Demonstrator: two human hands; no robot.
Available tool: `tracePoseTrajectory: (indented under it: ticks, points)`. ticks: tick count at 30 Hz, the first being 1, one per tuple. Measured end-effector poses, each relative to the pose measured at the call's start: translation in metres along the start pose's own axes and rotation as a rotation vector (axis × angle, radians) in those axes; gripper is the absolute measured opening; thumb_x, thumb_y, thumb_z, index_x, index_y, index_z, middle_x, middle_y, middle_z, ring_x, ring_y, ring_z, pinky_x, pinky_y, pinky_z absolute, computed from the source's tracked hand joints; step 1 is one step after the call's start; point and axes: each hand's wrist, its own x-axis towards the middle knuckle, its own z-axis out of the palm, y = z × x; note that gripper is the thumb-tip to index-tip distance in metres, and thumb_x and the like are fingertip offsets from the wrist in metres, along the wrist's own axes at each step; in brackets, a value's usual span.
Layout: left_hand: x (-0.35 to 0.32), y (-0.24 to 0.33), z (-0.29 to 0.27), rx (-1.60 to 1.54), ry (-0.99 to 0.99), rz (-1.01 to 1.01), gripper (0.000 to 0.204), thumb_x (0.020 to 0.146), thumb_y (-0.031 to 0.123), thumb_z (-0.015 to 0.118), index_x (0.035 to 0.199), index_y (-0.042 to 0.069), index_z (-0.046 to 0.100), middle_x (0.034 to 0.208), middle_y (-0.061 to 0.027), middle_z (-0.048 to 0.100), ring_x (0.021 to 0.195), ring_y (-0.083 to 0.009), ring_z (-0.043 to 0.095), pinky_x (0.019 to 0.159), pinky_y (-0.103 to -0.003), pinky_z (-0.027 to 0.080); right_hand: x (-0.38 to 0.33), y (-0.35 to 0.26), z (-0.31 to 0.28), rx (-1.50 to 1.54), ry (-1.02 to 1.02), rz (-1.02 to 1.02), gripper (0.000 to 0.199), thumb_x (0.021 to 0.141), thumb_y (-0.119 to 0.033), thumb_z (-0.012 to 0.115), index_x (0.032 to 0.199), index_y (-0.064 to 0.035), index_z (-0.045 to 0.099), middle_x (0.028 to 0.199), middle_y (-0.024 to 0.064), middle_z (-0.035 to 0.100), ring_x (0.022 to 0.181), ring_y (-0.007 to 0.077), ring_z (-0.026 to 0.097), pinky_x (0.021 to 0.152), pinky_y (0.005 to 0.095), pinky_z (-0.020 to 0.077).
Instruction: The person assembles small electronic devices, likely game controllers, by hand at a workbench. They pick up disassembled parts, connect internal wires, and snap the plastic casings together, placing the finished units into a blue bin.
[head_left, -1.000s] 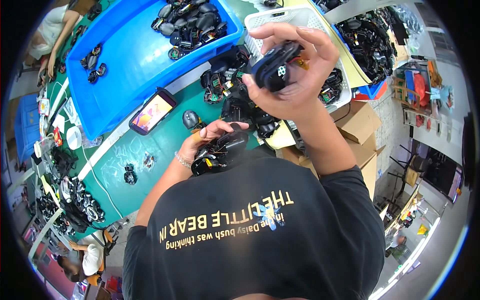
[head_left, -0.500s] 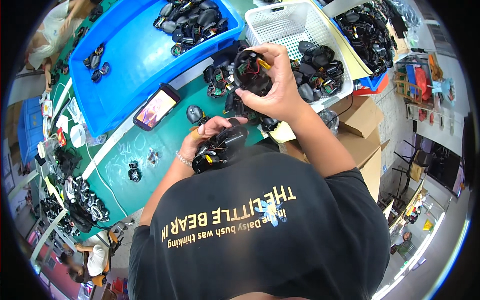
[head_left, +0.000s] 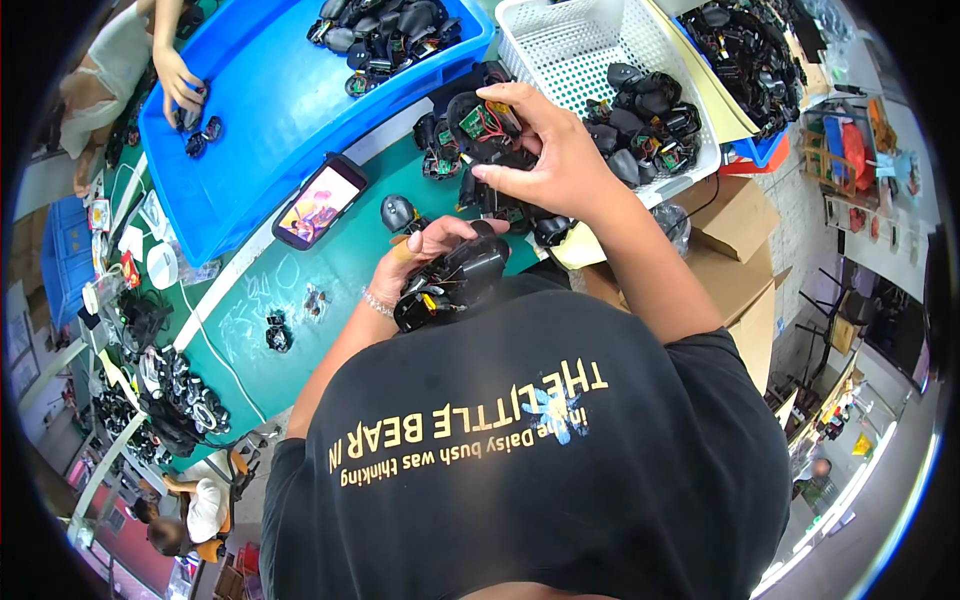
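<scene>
My right hand point(head_left: 545, 160) holds a black mouse shell half point(head_left: 480, 125) with a green circuit board and red wires showing inside, raised over the green table near the white basket point(head_left: 560, 50). My left hand point(head_left: 425, 250) grips another black mouse body point(head_left: 455, 280) close to my chest, its open underside showing yellow and red wires. A small pile of black mouse parts point(head_left: 440, 150) lies on the table just beyond both hands.
A blue tray point(head_left: 260, 110) with black mouse parts sits at the back; another person's hand point(head_left: 180, 85) reaches into it. A phone point(head_left: 320, 200) with a lit screen lies on the green table point(head_left: 300, 290). Cardboard boxes point(head_left: 730, 260) stand at right.
My right hand has come down and toward the table with the mouse shell, turning it so the circuit board faces up. My left hand has stayed in place with its mouse body.
</scene>
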Motion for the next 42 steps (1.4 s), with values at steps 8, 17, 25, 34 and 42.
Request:
tracePoseTrajectory:
  ticks: [8, 17, 25, 34, 42]
  points:
    - [-0.001, -0.001, -0.002, -0.015, 0.017, 0.006, 0.058, 0.08, 0.057, 0.061, 0.114, 0.01, 0.057, 0.142, -0.029, 0.031, 0.126, -0.0439, 0.041, 0.096, -0.046, 0.047, 0.0, 0.001, 0.004, 0.036, -0.05, 0.148, 0.061, 0.076, -0.01, 0.074, 0.132, -0.0087, 0.051, 0.077, -0.0029, 0.048, 0.06, 0.0046, 0.035, 0.054, 0.0198, 0.0337]
    - [0.001, -0.004, 0.005, -0.006, 0.036, 0.022, 0.058, 0.083, 0.06, 0.055, 0.113, 0.011, 0.055, 0.141, -0.0272, 0.031, 0.126, -0.0425, 0.041, 0.088, -0.048, 0.052, -0.009, 0.016, 0.002, -0.282, 0.007, 0.182, 0.048, 0.071, -0.027, 0.076, 0.11, -0.0063, 0.057, 0.078, 0.0106, 0.061, 0.067, 0.0226, 0.057, 0.064, 0.0339, 0.0471]
    - [0.011, -0.01, 0.0, -0.002, 0.057, -0.016, 0.057, 0.084, 0.06, 0.053, 0.112, 0.011, 0.054, 0.142, -0.0273, 0.03, 0.126, -0.0427, 0.042, 0.086, -0.05, 0.053, -0.036, 0.047, -0.02, -0.652, 0.013, 0.425, 0.052, 0.075, -0.032, 0.071, 0.114, -0.0062, 0.047, 0.09, 0.0117, 0.066, 0.081, 0.034, 0.064, 0.071, 0.043, 0.0491]
    - [0.033, -0.012, 0.006, -0.005, 0.019, -0.062, 0.057, 0.084, 0.06, 0.055, 0.111, 0.011, 0.054, 0.142, -0.0276, 0.029, 0.124, -0.0419, 0.043, 0.085, -0.048, 0.054, -0.081, 0.158, -0.164, -0.97, -0.053, 0.235, 0.033, 0.076, -0.016, 0.066, 0.109, -0.0158, 0.061, 0.109, 0.0036, 0.061, 0.102, 0.0256, 0.058, 0.088, 0.0402, 0.0407]
    - [0.037, -0.01, 0.009, 0.04, 0.037, -0.104, 0.058, 0.081, 0.063, 0.057, 0.109, 0.012, 0.056, 0.142, -0.0269, 0.03, 0.123, -0.0413, 0.045, 0.084, -0.048, 0.054, -0.055, 0.156, -0.172, -0.928, -0.185, 0.292, 0.018, 0.081, -0.018, 0.066, 0.097, -0.0119, 0.061, 0.089, 0.0038, 0.062, 0.087, 0.0199, 0.059, 0.077, 0.0359, 0.0428]
